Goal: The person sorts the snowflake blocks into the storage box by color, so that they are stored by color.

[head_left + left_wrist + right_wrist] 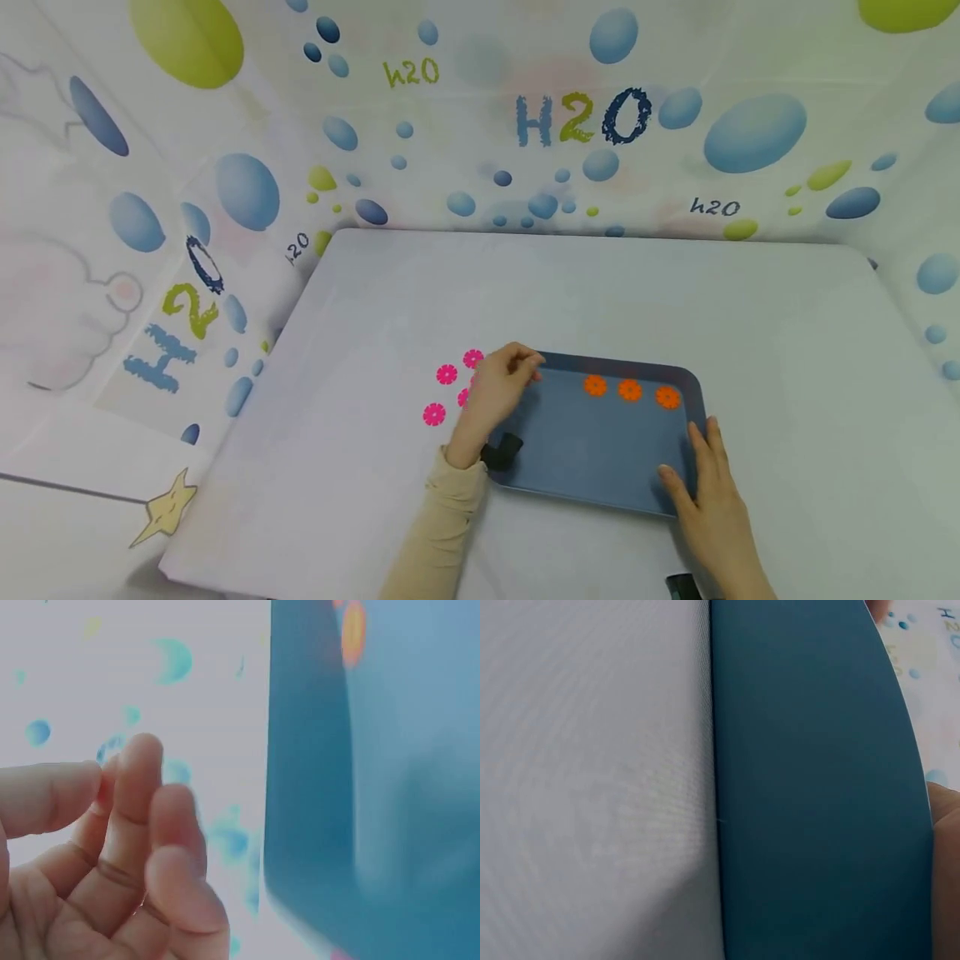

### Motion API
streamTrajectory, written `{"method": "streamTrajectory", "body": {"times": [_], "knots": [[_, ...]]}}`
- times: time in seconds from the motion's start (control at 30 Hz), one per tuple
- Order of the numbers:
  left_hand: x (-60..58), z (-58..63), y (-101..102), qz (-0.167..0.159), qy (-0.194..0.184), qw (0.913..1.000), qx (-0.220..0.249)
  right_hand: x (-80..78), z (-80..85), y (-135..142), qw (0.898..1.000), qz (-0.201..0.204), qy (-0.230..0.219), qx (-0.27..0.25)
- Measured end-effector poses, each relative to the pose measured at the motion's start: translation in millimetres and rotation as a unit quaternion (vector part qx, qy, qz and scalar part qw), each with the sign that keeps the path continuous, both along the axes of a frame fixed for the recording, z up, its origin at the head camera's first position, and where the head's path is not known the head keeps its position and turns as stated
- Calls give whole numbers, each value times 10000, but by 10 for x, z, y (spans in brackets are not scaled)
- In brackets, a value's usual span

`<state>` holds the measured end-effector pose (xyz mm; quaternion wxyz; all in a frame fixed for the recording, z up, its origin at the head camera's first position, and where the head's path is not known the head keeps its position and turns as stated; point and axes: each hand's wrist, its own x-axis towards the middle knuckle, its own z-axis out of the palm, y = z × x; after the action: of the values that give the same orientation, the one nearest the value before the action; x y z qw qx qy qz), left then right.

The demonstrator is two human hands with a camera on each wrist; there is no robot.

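Note:
My left hand (501, 383) is raised over the left rim of a blue-grey tray (585, 450). In the left wrist view its thumb (52, 796) meets a fingertip, with a reddish sliver there; I cannot tell whether a small piece is pinched. Three round orange slice-shaped pieces (630, 389) lie in a row along the tray's far side. Pink pieces (434, 414) of the same shape lie on the table left of the tray, some partly hidden by the left hand. My right hand (716, 508) rests at the tray's near right corner, fingers straight along the right rim, thumb over the inside.
The tray lies on a white-covered table (375, 308). Its side wall (817, 780) stands up from the cloth in the right wrist view. Behind and to the left hangs a white sheet (480, 108) printed with blue and green drops and "H2O".

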<state>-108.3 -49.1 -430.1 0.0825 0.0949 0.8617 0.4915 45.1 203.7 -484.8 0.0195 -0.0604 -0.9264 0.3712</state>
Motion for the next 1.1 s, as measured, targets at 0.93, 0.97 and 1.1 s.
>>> {"method": "streamTrajectory", "body": {"times": [0.93, 0.97, 1.1], "knots": [[253, -296, -539, -386, 151, 9831, -1786, -30, 20, 10, 9998, -45, -181, 87], [256, -280, -530, -390, 149, 9808, -1903, -32, 20, 13, 9998, -49, -184, 98], [281, -270, -543, -257, 18, 9745, -2230, -29, 17, 25, 9997, -42, -204, 111]]}}
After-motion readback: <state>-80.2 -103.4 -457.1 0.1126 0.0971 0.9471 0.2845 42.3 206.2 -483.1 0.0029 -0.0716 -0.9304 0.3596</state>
